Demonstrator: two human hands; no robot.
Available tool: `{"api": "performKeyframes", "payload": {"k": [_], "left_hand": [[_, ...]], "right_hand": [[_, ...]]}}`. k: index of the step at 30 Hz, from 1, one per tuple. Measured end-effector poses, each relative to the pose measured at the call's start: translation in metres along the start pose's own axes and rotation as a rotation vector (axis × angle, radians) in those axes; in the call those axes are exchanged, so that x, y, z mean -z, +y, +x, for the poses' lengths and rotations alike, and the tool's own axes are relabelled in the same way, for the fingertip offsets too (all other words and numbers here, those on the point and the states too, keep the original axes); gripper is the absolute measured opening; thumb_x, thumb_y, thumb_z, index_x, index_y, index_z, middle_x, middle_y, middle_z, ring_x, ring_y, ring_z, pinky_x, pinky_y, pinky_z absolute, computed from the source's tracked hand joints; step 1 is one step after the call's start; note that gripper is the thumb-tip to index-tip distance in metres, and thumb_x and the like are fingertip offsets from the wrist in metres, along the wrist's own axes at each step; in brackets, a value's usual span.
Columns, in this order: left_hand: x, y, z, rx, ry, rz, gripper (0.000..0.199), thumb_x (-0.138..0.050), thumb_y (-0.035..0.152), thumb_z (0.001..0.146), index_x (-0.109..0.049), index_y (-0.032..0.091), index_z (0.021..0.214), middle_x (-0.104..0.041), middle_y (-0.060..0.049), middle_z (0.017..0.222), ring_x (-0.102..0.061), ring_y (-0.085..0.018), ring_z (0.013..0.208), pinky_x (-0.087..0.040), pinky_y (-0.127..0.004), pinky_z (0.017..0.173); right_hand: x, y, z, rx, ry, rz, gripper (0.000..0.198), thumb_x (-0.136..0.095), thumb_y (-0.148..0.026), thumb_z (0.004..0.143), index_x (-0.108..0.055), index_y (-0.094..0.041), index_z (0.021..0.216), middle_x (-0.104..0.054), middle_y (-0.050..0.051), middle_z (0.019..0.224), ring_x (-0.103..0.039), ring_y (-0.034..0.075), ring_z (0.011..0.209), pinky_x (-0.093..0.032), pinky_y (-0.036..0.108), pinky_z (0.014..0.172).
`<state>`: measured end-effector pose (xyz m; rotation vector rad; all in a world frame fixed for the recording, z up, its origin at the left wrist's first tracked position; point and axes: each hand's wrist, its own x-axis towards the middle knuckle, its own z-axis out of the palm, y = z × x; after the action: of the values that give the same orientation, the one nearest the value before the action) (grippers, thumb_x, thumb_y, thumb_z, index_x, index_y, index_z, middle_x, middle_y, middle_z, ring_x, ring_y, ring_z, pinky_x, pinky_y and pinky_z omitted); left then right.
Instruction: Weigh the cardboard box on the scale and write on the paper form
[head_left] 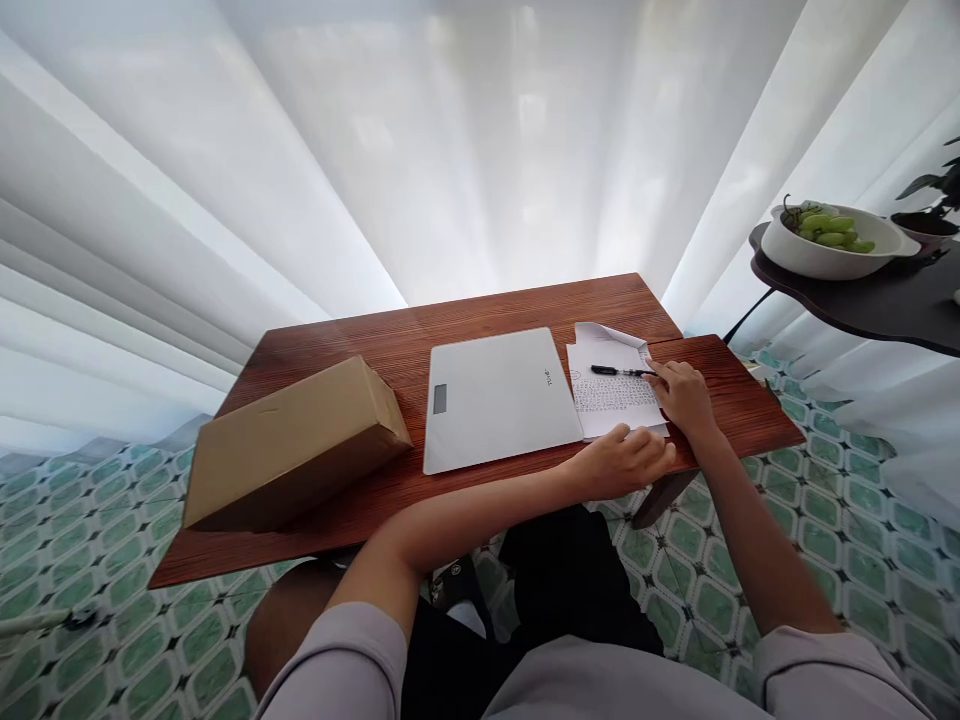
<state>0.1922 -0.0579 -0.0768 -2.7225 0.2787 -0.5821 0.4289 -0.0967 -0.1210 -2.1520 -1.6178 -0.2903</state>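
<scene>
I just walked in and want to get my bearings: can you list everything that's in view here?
Brown wooden table: one, centre.
Brown cardboard box: one, table's left part.
Flat grey digital scale: one, table's middle.
White printed paper sheets: a few, right of the scale.
Black pen: one, lying on the sheets.
White bowl of green grapes: one, on the dark side shelf, upper right.
Potted green plant: one, far right edge.
White curtains: behind the table.
Green patterned floor tiles: below.
Left hand: resting on the sheets' near edge.
Right hand: fingertips at the pen.
</scene>
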Motion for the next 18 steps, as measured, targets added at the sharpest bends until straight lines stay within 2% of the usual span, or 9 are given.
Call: {"api": "performKeyframes", "payload": {"k": [2, 6, 10, 13, 15, 18], "left_hand": [[-0.006, 0.000, 0.007, 0.028, -0.033, -0.033, 0.040, -0.033, 0.023, 0.104, -0.051, 0.009, 0.136, -0.057, -0.016, 0.124, -0.053, -0.021, 0.092, -0.034, -0.034, 0.069], [-0.018, 0.002, 0.010, 0.081, -0.040, -0.117, 0.044, -0.033, 0.027, 0.102, -0.049, 0.006, 0.138, -0.057, -0.016, 0.120, -0.052, -0.024, 0.094, -0.036, -0.037, 0.071], [-0.022, 0.006, 0.006, 0.126, -0.049, -0.165, 0.046, -0.035, 0.030, 0.101, -0.046, 0.010, 0.140, -0.056, -0.016, 0.124, -0.053, -0.027, 0.100, -0.038, -0.038, 0.075], [-0.020, 0.007, 0.004, 0.128, -0.072, -0.191, 0.044, -0.034, 0.028, 0.101, -0.045, 0.011, 0.140, -0.056, -0.015, 0.124, -0.054, -0.024, 0.094, -0.039, -0.037, 0.073], [-0.019, 0.007, 0.004, 0.129, -0.078, -0.208, 0.044, -0.034, 0.027, 0.101, -0.045, 0.012, 0.140, -0.057, -0.015, 0.121, -0.054, -0.023, 0.091, -0.039, -0.037, 0.070], [-0.020, 0.006, 0.005, 0.140, -0.077, -0.222, 0.044, -0.034, 0.029, 0.101, -0.044, 0.012, 0.140, -0.059, -0.014, 0.115, -0.055, -0.023, 0.088, -0.038, -0.036, 0.066]], "right_hand": [[-0.002, -0.003, -0.001, -0.011, -0.035, -0.004, 0.047, -0.040, -0.040, 0.104, -0.065, -0.015, 0.134, -0.070, 0.013, 0.097, -0.057, 0.028, 0.093, -0.037, 0.037, 0.081], [-0.002, -0.006, -0.001, -0.017, -0.058, -0.010, 0.041, -0.042, -0.040, 0.104, -0.070, -0.019, 0.126, -0.071, 0.012, 0.098, -0.057, 0.027, 0.096, -0.035, 0.037, 0.082], [0.000, -0.008, 0.000, -0.034, -0.049, -0.004, 0.034, -0.047, -0.041, 0.103, -0.072, -0.020, 0.111, -0.072, 0.010, 0.096, -0.058, 0.026, 0.093, -0.034, 0.037, 0.080], [0.001, -0.011, 0.001, -0.045, -0.046, -0.002, 0.029, -0.049, -0.041, 0.102, -0.070, -0.020, 0.105, -0.071, 0.008, 0.090, -0.059, 0.025, 0.090, -0.034, 0.037, 0.079], [0.001, -0.013, 0.002, -0.042, -0.025, -0.005, 0.027, -0.049, -0.039, 0.103, -0.067, -0.020, 0.103, -0.071, 0.008, 0.091, -0.059, 0.026, 0.092, -0.035, 0.037, 0.081], [0.002, -0.016, 0.002, -0.079, 0.093, 0.022, 0.025, -0.045, -0.038, 0.104, -0.061, -0.019, 0.104, -0.071, 0.011, 0.098, -0.060, 0.027, 0.094, -0.038, 0.039, 0.083]]}}
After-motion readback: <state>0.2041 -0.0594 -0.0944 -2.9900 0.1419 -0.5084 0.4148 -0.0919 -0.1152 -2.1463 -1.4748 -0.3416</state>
